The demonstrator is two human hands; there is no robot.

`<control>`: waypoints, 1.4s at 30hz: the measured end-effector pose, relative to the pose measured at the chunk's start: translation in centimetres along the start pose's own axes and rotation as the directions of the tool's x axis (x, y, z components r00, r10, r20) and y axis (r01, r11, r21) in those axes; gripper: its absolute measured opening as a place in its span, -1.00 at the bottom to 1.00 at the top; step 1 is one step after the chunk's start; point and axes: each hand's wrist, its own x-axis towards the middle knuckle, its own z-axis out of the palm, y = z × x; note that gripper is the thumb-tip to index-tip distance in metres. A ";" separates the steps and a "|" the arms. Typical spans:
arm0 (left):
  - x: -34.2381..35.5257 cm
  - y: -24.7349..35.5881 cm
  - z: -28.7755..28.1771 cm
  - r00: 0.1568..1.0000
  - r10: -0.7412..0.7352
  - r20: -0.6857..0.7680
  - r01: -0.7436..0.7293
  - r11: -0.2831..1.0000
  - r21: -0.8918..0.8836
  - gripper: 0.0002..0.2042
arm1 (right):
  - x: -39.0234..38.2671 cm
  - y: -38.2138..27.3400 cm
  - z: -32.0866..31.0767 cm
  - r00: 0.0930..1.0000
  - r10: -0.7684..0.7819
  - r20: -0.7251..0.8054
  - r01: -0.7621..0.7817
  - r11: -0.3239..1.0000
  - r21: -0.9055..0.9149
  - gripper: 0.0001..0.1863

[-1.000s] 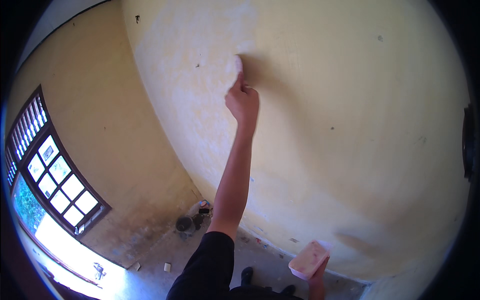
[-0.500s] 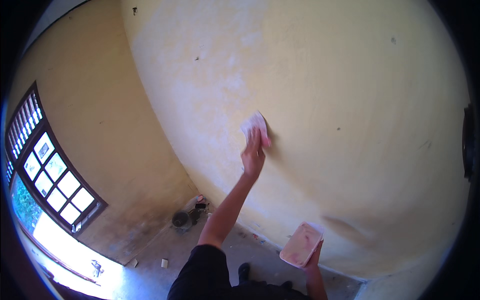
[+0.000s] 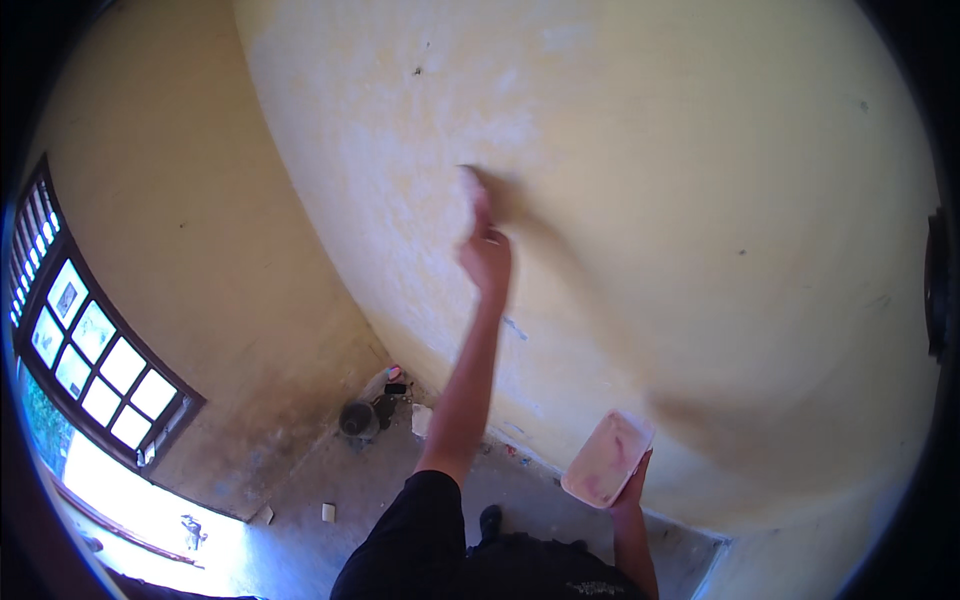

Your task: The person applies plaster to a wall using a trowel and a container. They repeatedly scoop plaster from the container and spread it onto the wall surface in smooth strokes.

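Observation:
My left hand (image 3: 487,258) is raised against the yellowish wall (image 3: 640,220), closed on a thin pinkish putty spreader (image 3: 473,190). Motion blurs this hand, and the spreader shows nearly edge-on near the wall surface. Whitish smears cover the wall around and to the left of it. Lower down on the right, my right hand (image 3: 630,490) grips a shallow rectangular plastic tub (image 3: 606,460) from its right side. Pale paste with pink streaks coats the inside of the tub, which is tilted with its open face toward me.
In the floor corner stand a dark bucket (image 3: 358,419) and some small items. A pale piece (image 3: 421,420) lies by the wall's foot, and a small white block (image 3: 328,512) sits on the floor. At the left is a dark-framed window (image 3: 100,350) above a bright opening.
My left hand has moved up and slightly left along the wall, turning the spreader from face-on to nearly edge-on. The tub appears slightly higher, while the view has shifted a little.

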 end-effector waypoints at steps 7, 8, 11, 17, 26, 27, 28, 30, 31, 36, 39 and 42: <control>-12.0 -0.9 -6.0 0.869 0.186 0.458 0.080 0.862 -0.501 -0.57 | 0.5 3.1 8.8 0.998 0.050 -0.034 -0.050 0.998 0.026 -0.15; -12.7 -2.6 -7.1 0.816 0.102 0.570 0.227 0.849 -0.477 -0.66 | 1.1 3.6 9.2 0.997 0.067 -0.035 -0.066 0.998 0.024 -0.17; -13.8 -7.3 -11.6 0.726 -0.146 0.672 0.492 0.793 -0.359 -0.89 | 2.9 6.7 7.7 0.993 0.097 -0.073 -0.099 0.995 -0.030 -0.16; -15.9 -13.3 -18.0 0.565 -0.214 0.797 0.633 0.731 -0.253 -0.81 | 5.8 13.3 9.2 0.994 0.034 -0.105 -0.050 0.986 -0.156 -0.11; -15.2 -17.7 -21.1 0.416 0.058 0.907 0.077 0.992 -0.099 -0.83 | 6.7 21.5 10.6 0.977 0.047 -0.206 -0.051 0.999 -0.016 -0.08; -15.2 -18.1 -21.1 0.399 0.033 0.917 0.074 0.995 -0.068 -0.81 | 6.7 21.8 10.8 0.975 0.042 -0.220 -0.047 0.999 -0.020 -0.07; -15.2 -18.3 -21.0 0.414 0.039 0.909 0.080 0.994 -0.079 -0.79 | 6.6 22.1 11.0 0.980 0.022 -0.198 -0.033 0.998 -0.053 -0.07; -15.3 -18.3 -21.1 0.447 0.049 0.893 0.089 0.991 -0.099 -0.76 | 6.5 22.6 11.6 0.988 -0.011 -0.151 -0.007 0.993 -0.117 -0.07; -15.8 -18.3 -21.1 0.442 0.062 0.895 0.076 0.991 -0.106 -0.75 | 6.5 22.9 12.1 0.993 -0.041 -0.111 0.033 0.997 -0.075 -0.10; -17.2 -18.0 -22.0 0.389 0.117 0.914 0.121 0.977 -0.177 -0.76 | 6.5 23.3 12.9 0.977 -0.125 -0.174 0.085 0.971 -0.222 -0.04; -17.1 -18.0 -22.7 0.344 0.145 0.928 0.217 0.949 -0.229 -0.80 | 6.5 23.1 13.1 0.973 -0.162 -0.166 0.109 0.951 -0.291 -0.01; -17.0 -19.8 -21.8 0.361 0.140 0.922 0.236 0.943 -0.235 -0.83 | 6.6 23.7 13.7 0.974 -0.121 0.192 0.003 0.853 0.522 0.00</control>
